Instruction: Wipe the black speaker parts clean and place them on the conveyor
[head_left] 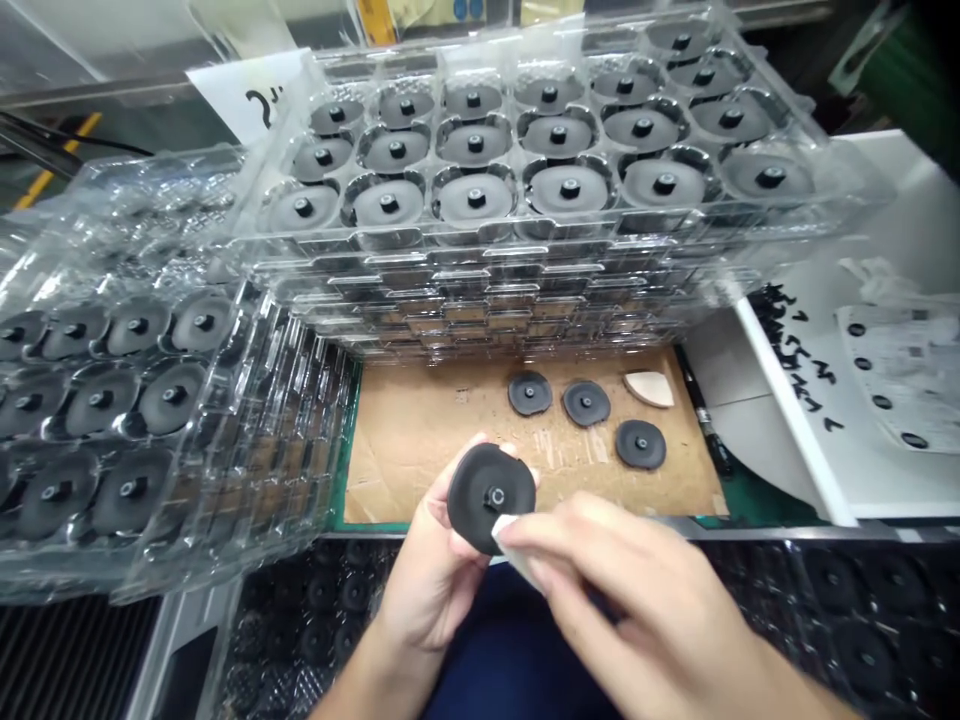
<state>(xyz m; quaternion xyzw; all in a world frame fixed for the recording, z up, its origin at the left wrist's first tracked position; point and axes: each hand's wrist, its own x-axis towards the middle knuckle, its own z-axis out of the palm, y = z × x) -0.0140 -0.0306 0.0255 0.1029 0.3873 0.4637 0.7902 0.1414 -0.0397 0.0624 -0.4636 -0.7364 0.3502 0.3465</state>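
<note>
Between the fingers of my left hand is a round black disc with a short stem at its centre, its stem side facing up toward me. My right hand pinches a small white pad, whose tip touches the disc's lower edge beside the stem. Beyond my hands, a cardboard sheet bears three similar black discs. A pale, wedge-shaped piece lies near them at the sheet's far right.
A tall stack of clear plastic trays filled with black discs stands behind the cardboard. Another tray stack leans at the left. A black marker pen lies right of the cardboard, beside a white box with handwriting. More discs sit in trays below.
</note>
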